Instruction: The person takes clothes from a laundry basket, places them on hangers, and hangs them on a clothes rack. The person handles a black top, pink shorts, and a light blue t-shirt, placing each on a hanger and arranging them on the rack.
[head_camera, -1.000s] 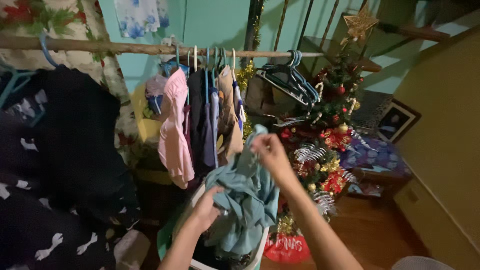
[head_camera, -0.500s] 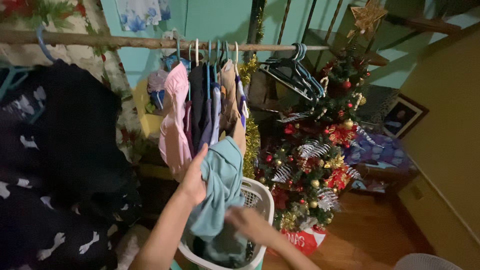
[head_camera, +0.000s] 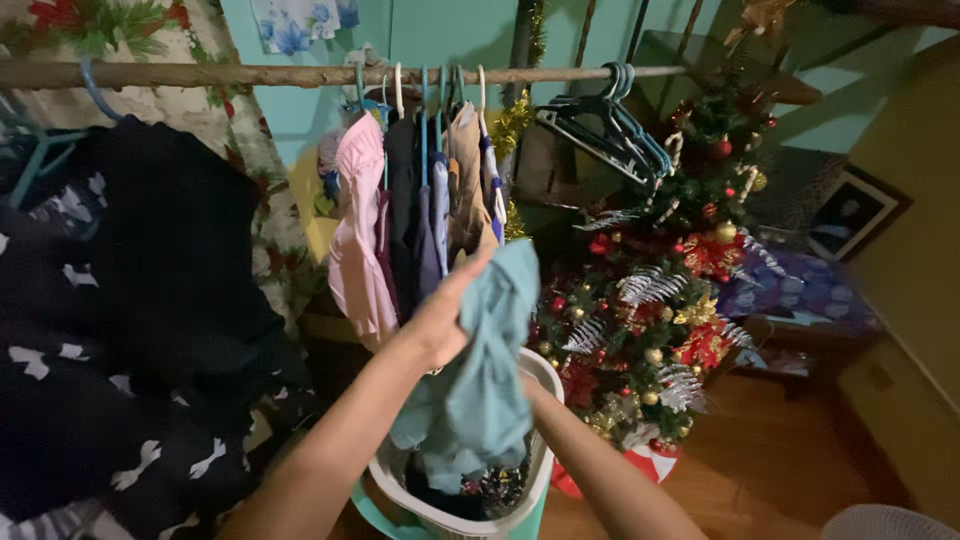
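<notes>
My left hand (head_camera: 445, 315) holds up a teal garment (head_camera: 485, 380) by its top, above a white laundry basket (head_camera: 535, 480). The cloth hangs down into the basket and covers my right hand; only my right forearm (head_camera: 590, 470) shows, reaching in under the garment. Dark clothes lie inside the basket. Just behind my left hand hang a pink garment (head_camera: 360, 230) and several darker ones on hangers from a wooden pole (head_camera: 250, 74).
A dark patterned garment (head_camera: 130, 330) hangs at the left. Several empty hangers (head_camera: 610, 125) sit on the pole to the right. A decorated Christmas tree (head_camera: 680, 290) stands right of the basket on a wooden floor. A framed picture (head_camera: 850, 215) leans by the yellow wall.
My left hand has lifted the teal garment higher, in front of the hanging clothes. My right hand, high on the garment a second ago, dropped toward the basket and is now hidden behind the cloth.
</notes>
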